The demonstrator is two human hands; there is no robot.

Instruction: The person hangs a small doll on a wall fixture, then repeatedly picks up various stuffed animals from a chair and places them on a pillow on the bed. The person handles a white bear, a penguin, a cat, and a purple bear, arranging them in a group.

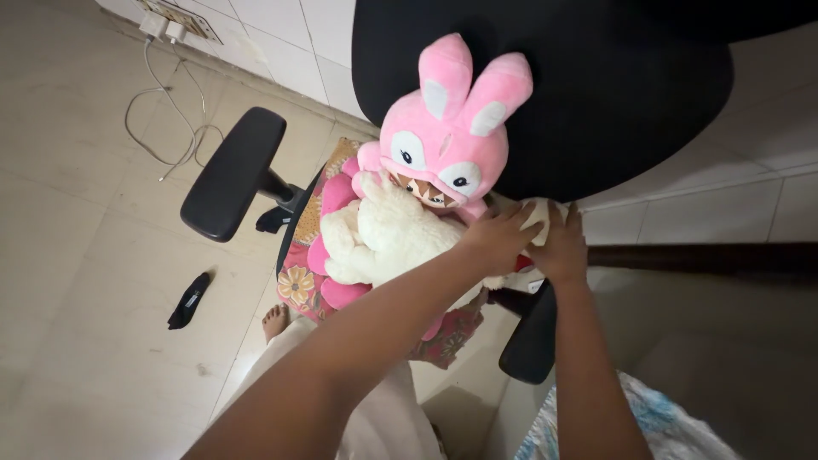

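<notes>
A pink plush doll with upright rabbit ears and a small face inside its hood [443,145] is seated on the black office chair [596,94], leaning against the backrest over a floral cushion [300,281]; a cream fluffy plush toy [388,238] lies across its front. The step in hand appears to be the arranging of the toys at the doll's right side. Both arms are stretched forward from the near edge of the scene. The left hand [498,241] is laid on the cream toy's right end, fingers curled over it. The right hand [561,247] is closed around a pale bit of plush [538,213]. A firm, steady hold seems called for next.
</notes>
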